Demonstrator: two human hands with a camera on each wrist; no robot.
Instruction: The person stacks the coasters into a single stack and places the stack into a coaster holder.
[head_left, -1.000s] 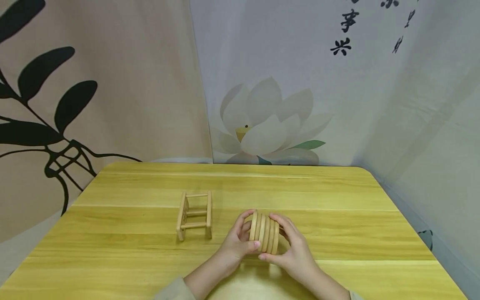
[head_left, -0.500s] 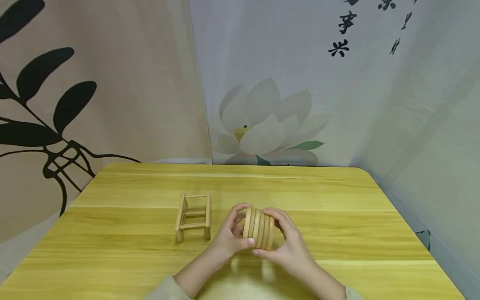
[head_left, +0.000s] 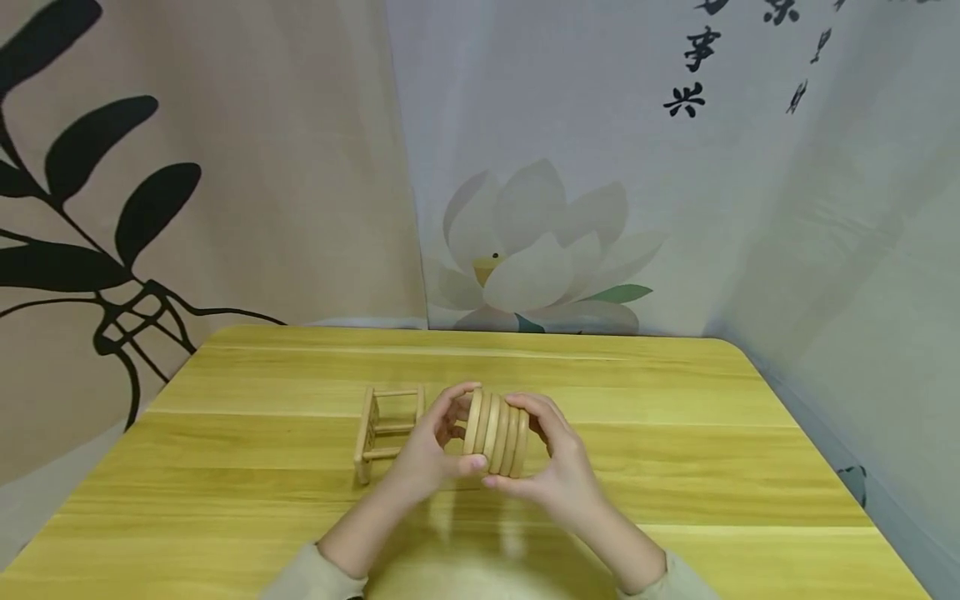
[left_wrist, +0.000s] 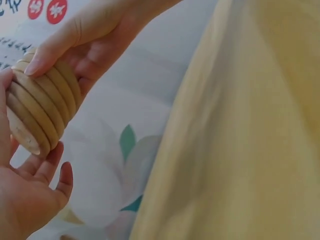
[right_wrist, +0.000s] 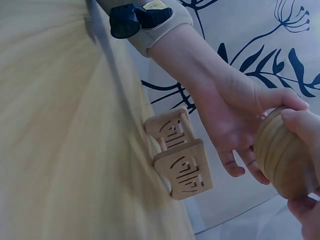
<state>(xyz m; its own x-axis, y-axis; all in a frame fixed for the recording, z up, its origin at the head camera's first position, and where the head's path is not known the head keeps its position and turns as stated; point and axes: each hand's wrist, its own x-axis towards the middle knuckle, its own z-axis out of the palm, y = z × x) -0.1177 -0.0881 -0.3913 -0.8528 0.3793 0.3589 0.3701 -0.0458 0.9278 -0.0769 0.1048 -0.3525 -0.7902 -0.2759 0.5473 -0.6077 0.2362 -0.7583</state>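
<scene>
A stack of several round wooden coasters (head_left: pixel 497 435) is held on edge above the table, its discs lying face to face. My left hand (head_left: pixel 426 457) grips the left end, thumb low on the front and fingers round the far side. From the right, my right hand (head_left: pixel 562 471) grips the other end with its thumb below and fingers on top. In the left wrist view both hands close on the coasters (left_wrist: pixel 42 100). Just left of the hands stands a small wooden rack (head_left: pixel 365 437) with rods; its cut-out side panels (right_wrist: pixel 187 170) show in the right wrist view.
The wooden table (head_left: pixel 225 517) has rounded far corners. Behind it hangs a cloth backdrop (head_left: pixel 315 167) with printed leaves, a lotus and characters. A dark device (right_wrist: pixel 125 22) is strapped over the left sleeve.
Both hands have carried the coasters left and farther from the body, toward the rack. The left hand now covers part of the rack's right side in the head view. The rack stays put.
</scene>
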